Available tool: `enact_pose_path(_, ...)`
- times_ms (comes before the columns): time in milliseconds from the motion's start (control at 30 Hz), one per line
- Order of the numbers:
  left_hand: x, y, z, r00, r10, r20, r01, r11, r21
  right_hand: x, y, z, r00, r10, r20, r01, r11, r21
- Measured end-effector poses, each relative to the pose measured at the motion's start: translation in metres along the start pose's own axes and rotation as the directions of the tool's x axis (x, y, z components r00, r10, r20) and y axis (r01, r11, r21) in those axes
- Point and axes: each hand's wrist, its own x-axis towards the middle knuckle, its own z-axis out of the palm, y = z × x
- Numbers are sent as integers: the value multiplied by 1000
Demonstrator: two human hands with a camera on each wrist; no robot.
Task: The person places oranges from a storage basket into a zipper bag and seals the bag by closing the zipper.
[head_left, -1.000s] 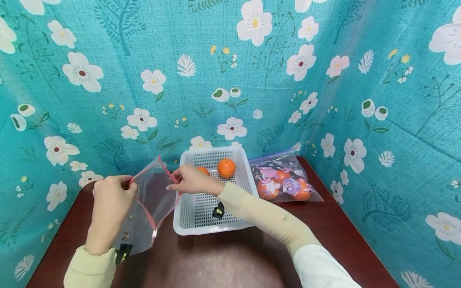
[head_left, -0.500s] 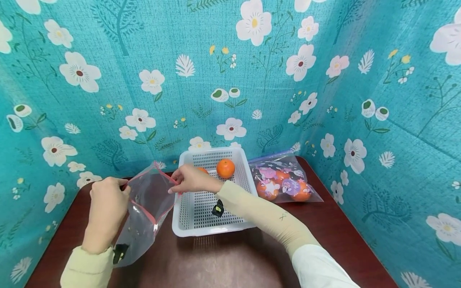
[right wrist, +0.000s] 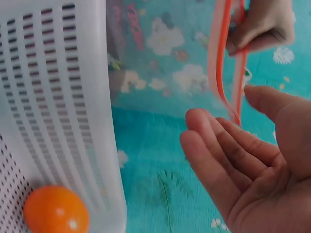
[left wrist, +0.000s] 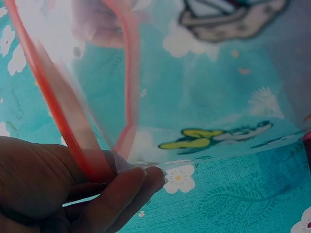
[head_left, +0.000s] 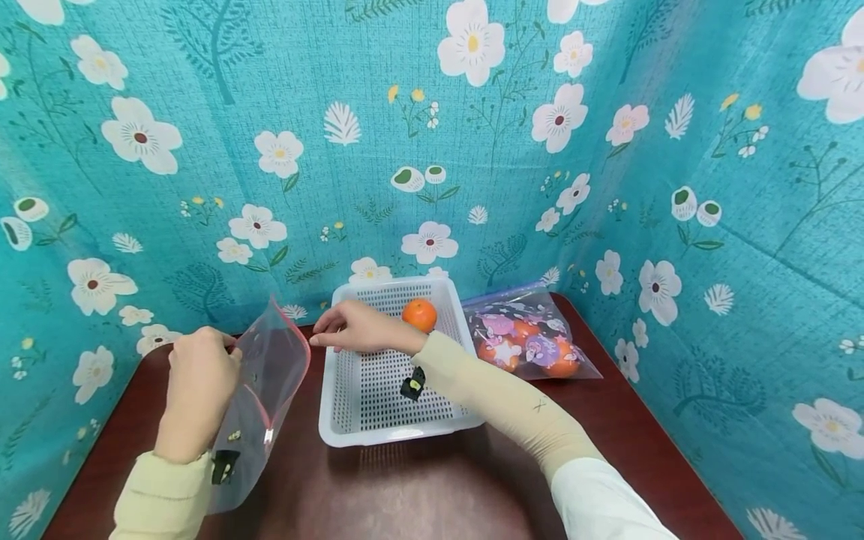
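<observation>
My left hand (head_left: 199,390) pinches the edge of a clear zip bag (head_left: 259,412) with a red rim; in the left wrist view its thumb and fingers (left wrist: 121,199) close on a corner of that rim. The bag's mouth gapes. My right hand (head_left: 367,330) hovers over the left part of a white basket, close to the bag's red rim. In the right wrist view its fingers (right wrist: 214,160) are loosely bent, thumb apart, with nothing gripped. An orange fruit (head_left: 420,313) lies in the basket (head_left: 327,405); the right hand and forearm hide part of the inside.
Right of the basket lies a printed zip bag (head_left: 550,315) with a purple zip and several orange fruits inside. All stand on a dark red table (head_left: 432,487). A teal flowered cloth (head_left: 378,210) hangs behind and at both sides.
My right hand has let go of the bag's rim, which swings left and narrows. The left hand keeps its pinch and has shifted slightly left.
</observation>
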Motion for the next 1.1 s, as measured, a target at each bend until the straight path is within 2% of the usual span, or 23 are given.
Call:
enact_pose_path(167, 1, -8, -2, 1000, -14, 8, 14, 1000, 24, -4, 13, -20, 998, 37, -51, -40, 996, -76)
enact_pose_path(267, 2, -11, -3, 1000, -21, 23, 20, 999, 39, -8, 26, -30, 994, 76, -81, -83, 994, -75)
enact_pose_path(467, 3, -18, -3, 996, -40, 77, 36, 998, 58, -16, 50, -40, 982, 173, -80, -181, 979, -98)
enact_pose_path(700, 3, -19, 0, 991, -51, 121, 46, 998, 46, -11, 74, -38, 970, 225, -93, -235, 964, -121)
enact_pose_path(933, 2, -13, 3, 989, -48, 141, 44, 998, 34, 2, 90, -28, 963, 267, -38, -269, 942, -198)
enact_pose_path(1100, 3, -11, 5, 991, -40, 126, 36, 999, 34, 11, 97, -21, 959, 283, 3, -275, 935, -226)
